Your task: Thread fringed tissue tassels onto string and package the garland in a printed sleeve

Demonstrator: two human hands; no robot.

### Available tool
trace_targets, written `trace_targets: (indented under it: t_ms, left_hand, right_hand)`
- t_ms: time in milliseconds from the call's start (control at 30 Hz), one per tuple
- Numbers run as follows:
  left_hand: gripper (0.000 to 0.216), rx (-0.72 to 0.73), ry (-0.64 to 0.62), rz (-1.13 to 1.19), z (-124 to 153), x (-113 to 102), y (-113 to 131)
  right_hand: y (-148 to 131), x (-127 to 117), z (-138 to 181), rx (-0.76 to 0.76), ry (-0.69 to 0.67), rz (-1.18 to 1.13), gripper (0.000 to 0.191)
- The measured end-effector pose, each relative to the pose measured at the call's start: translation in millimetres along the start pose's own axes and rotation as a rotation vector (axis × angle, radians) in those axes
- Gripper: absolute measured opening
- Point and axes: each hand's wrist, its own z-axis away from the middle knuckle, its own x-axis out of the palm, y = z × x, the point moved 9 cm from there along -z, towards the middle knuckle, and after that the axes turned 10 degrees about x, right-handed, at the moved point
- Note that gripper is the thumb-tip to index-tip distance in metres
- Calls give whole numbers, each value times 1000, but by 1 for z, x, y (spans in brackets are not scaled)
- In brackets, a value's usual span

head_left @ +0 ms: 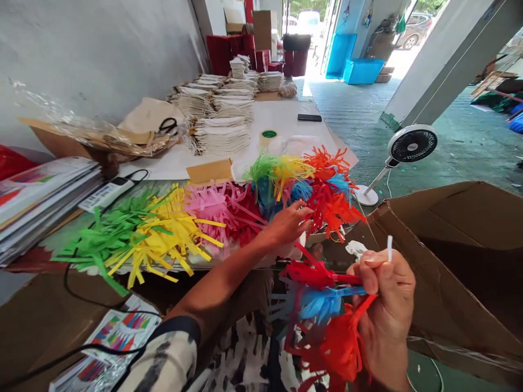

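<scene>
Our right hand (388, 294) is up at lower right, thumb and fingers pinched closed on the gathered necks of a red tassel (312, 274), a blue tassel (321, 303) and an orange-red tassel (341, 345); the three hang off its left side, stacked one below another, in front of our lap and clear of the tabletop; a short white string end (389, 249) sticks up above the pinch; our left hand (289, 222) is reached out over the near table edge, palm down, fingers part bent and roughly half open, at the mixed tassel pile (333, 204); we can't tell whether its fingertips have hold of a strand; left of that forearm along the table edge we have a pink tassel bunch (210, 204), a yellow tassel bunch (167, 237) and a green tassel bunch (100, 234), side by side; behind these, on the white sheet (281, 114), sit a tape roll (268, 142), a black phone (309, 117) and stacked pale bundles (223, 133); black-handled scissors (167, 126) lie further left; to our right stand an open cardboard box (461, 218) and, beyond it, a white fan (412, 144).
</scene>
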Motion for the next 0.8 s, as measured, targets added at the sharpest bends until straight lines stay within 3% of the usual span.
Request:
trace_targets:
  t_ms: [100,200,300,433,667,800]
  left_hand:
    - [42,-68,-83,-119,-24,18,3]
    - [35,-59,-133,-230,-39,32,11]
    - [22,-21,-176,-279,-43,48,18]
    - [22,13,-192,-281,-41,63,23]
    - [23,106,-172,-242,-33,63,34]
    - [22,116,-27,-47,-30,47,30]
  right_hand:
    - [11,1,-5,52,-35,-58,24]
    - [16,-3,-9,71,-55,-88,21]
    - [18,-11,-13,66,-58,-94,21]
    - [24,-18,-18,80,-70,-92,19]
    - [34,-24,-26,141,-70,-72,24]
    - [41,-19,-26,200,-130,-103,28]
